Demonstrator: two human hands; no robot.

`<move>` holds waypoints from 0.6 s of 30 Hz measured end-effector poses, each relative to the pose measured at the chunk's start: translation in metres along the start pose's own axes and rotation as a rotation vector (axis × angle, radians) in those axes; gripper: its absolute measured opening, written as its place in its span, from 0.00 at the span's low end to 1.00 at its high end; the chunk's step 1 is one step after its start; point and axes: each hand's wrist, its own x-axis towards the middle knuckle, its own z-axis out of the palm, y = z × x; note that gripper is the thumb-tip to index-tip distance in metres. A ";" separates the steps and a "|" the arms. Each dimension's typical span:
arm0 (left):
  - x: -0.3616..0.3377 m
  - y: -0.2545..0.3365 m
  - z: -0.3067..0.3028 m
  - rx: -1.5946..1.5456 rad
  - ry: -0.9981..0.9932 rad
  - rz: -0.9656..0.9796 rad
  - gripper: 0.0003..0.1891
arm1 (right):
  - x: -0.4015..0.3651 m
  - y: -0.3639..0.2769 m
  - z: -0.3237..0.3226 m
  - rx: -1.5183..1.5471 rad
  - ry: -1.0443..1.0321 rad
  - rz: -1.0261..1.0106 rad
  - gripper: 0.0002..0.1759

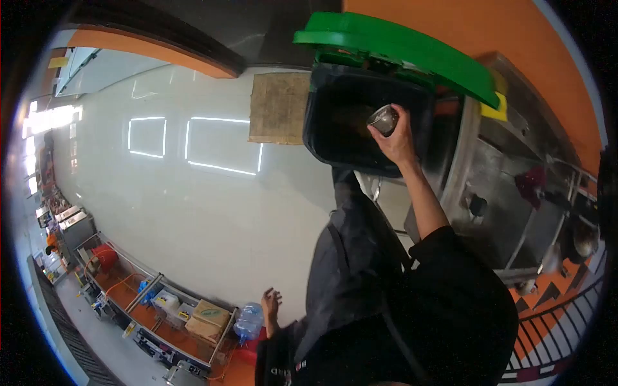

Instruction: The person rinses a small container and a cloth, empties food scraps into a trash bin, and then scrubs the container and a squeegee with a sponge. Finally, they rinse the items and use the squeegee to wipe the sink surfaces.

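Observation:
My right hand [394,143] grips a small metal cup [383,120], tilted over the inside of a black bin [310,128]. The cup's inner side looks dark and speckled; I cannot make out what is in it. The bin's green lid [399,48] is raised behind the opening, and its inside is mostly dark. My left hand [271,303] hangs low at my side, fingers apart and slightly bent, with nothing in it. A clear plastic water jug [249,320] stands just beyond it.
To the right is a stainless steel sink counter [496,225] with a dark red cloth [530,185] on it. A brown mat [279,108] lies on the glossy floor [193,212] beside the bin. A low rack with cardboard boxes [207,320] runs along the lower left.

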 end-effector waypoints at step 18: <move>-0.039 -0.238 0.025 -0.367 -0.131 0.033 0.32 | 0.013 0.059 -0.002 -0.140 -0.193 0.029 0.47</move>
